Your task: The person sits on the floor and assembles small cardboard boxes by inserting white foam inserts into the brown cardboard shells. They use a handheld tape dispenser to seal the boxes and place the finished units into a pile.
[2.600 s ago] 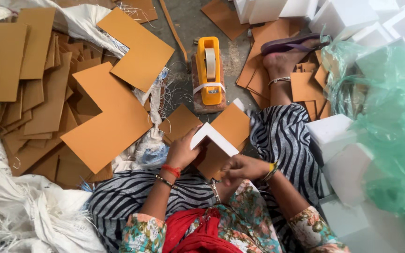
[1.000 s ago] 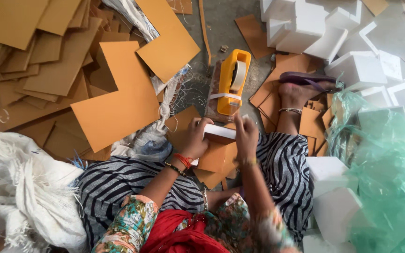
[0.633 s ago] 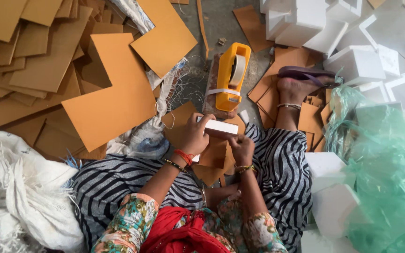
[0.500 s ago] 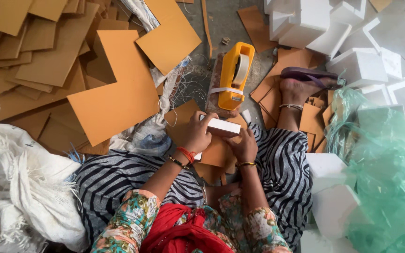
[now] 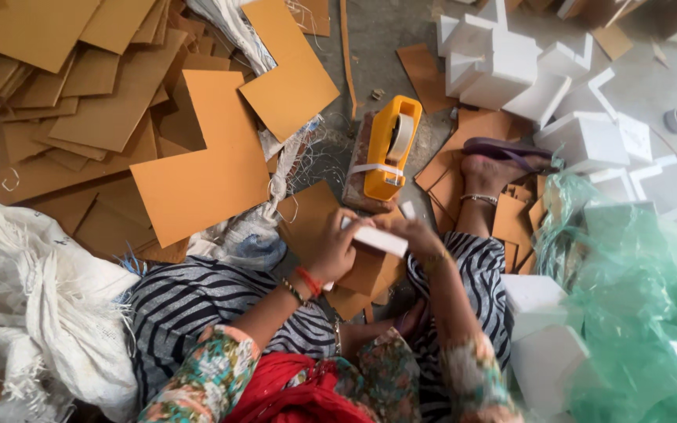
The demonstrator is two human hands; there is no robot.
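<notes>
Both hands hold a white foam piece (image 5: 376, 237) between them, just in front of the yellow tape dispenser (image 5: 389, 147) on the floor. The left hand (image 5: 337, 249) grips its left end; the right hand (image 5: 415, 235) pinches its right end.

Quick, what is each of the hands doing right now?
Left hand: closed around the left end of the white box piece.
Right hand: gripping the right end of the same white box piece, fingers curled.
</notes>
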